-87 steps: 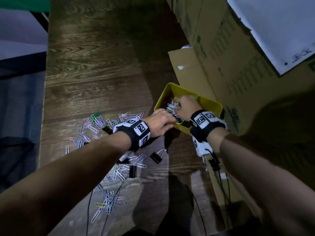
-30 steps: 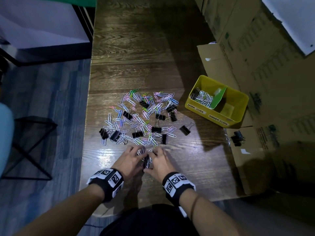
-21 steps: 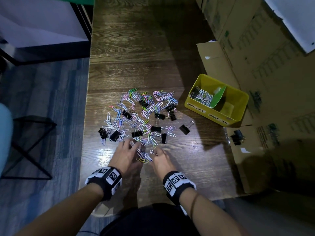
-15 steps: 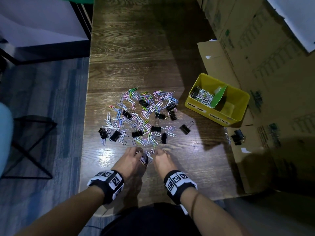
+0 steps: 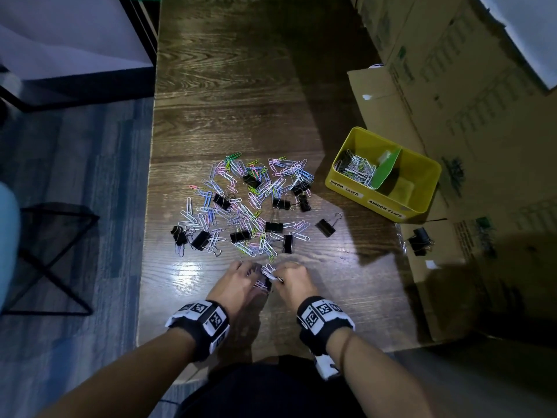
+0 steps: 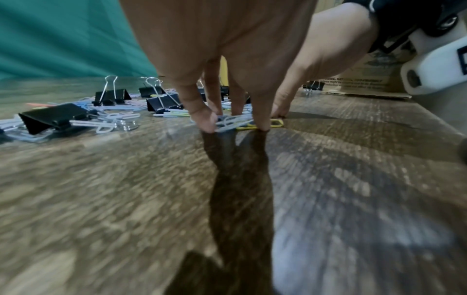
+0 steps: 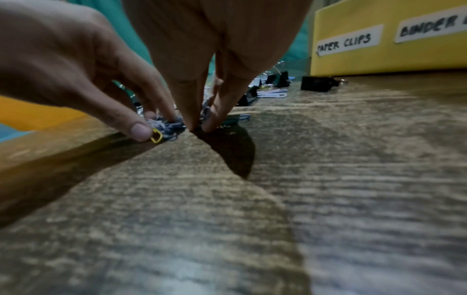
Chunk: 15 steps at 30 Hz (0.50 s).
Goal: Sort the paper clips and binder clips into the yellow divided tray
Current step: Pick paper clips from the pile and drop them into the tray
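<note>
On the dark wooden table lies a spread of coloured paper clips and black binder clips (image 5: 250, 206). At its near edge my left hand (image 5: 250, 276) and right hand (image 5: 286, 274) meet, fingers curled down round a small bunch of paper clips (image 5: 267, 272). In the right wrist view my right hand (image 7: 199, 125) pinches the bunch (image 7: 169, 124) against the table, and the left hand's fingers (image 7: 136, 127) pinch it from the other side. The yellow divided tray (image 5: 376, 200) stands to the right, with paper clips (image 5: 357, 170) in its left compartment beside a green divider (image 5: 387, 170).
One binder clip (image 5: 326, 227) lies alone between the pile and the tray. More binder clips (image 5: 419, 239) sit on a flat cardboard sheet (image 5: 376, 101) right of the table. Cardboard boxes (image 5: 452, 86) stand behind it. The table's left edge (image 5: 147, 206) drops to the floor and a black frame (image 5: 45, 251).
Both hands left the tray, where they held paper clips, and came back to the pile's near edge. They spread over loose clips, then drew together round a small bunch.
</note>
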Available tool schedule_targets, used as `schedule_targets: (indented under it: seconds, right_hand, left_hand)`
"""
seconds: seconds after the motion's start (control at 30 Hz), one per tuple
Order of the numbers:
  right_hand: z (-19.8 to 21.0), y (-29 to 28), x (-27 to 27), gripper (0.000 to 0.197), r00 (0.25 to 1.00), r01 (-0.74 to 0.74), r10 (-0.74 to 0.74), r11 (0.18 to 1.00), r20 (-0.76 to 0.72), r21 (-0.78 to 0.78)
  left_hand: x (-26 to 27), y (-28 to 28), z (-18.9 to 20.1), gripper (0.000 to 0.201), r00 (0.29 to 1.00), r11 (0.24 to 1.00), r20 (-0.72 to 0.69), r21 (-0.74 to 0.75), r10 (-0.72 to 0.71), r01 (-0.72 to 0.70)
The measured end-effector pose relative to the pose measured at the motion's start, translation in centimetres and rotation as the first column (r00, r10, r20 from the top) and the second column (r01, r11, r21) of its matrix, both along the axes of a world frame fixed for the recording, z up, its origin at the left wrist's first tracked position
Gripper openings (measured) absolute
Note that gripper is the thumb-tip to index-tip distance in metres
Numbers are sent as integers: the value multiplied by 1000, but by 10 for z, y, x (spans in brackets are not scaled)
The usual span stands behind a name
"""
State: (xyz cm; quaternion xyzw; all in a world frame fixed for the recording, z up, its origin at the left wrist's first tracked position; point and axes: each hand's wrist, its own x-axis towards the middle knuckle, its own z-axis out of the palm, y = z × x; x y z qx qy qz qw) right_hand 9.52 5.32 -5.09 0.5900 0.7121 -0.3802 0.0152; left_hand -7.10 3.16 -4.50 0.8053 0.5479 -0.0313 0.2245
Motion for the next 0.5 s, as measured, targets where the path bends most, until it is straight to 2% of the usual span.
schedule_targets:
  seconds: [0.07, 0.13, 0.23, 0.3, 0.37, 0.4, 0.43, 0.5]
  right_hand:
    - [-2, 1, 4, 22, 1000, 23, -24, 999, -20, -24]
    - [-3, 2, 10, 22, 996, 59, -62, 997, -61, -51]
    - [0, 5, 21, 23, 985, 136, -144, 987, -97, -83]
    - [1, 8, 27, 22, 973, 171, -187, 977, -132, -124]
    - [1, 11, 31, 21, 952, 213, -242, 964, -191, -156]
    - [0, 12, 35, 20, 936, 244, -277, 955, -219, -166]
    - [3, 14, 39, 21, 921, 276, -313, 944, -233, -180]
    - [13, 18, 48, 21, 889, 331, -377, 922, -262, -203]
  left_hand:
    - [2, 3, 3, 27, 994, 993, -29, 37, -107, 109]
    - [2, 8, 6, 34, 970, 970, -121, 96, -209, 221]
    - [0, 14, 4, 36, 957, 954, -136, 127, -256, 273]
    - [3, 18, 6, 30, 945, 952, -157, 64, -288, 300]
    - [6, 26, 9, 21, 949, 961, -152, -23, -277, 276]
    - [5, 31, 11, 24, 963, 968, -115, -92, -245, 235]
    - [3, 36, 13, 25, 979, 971, -39, -139, -200, 192]
    - [-2, 48, 19, 14, 995, 973, 72, -213, -70, 84]
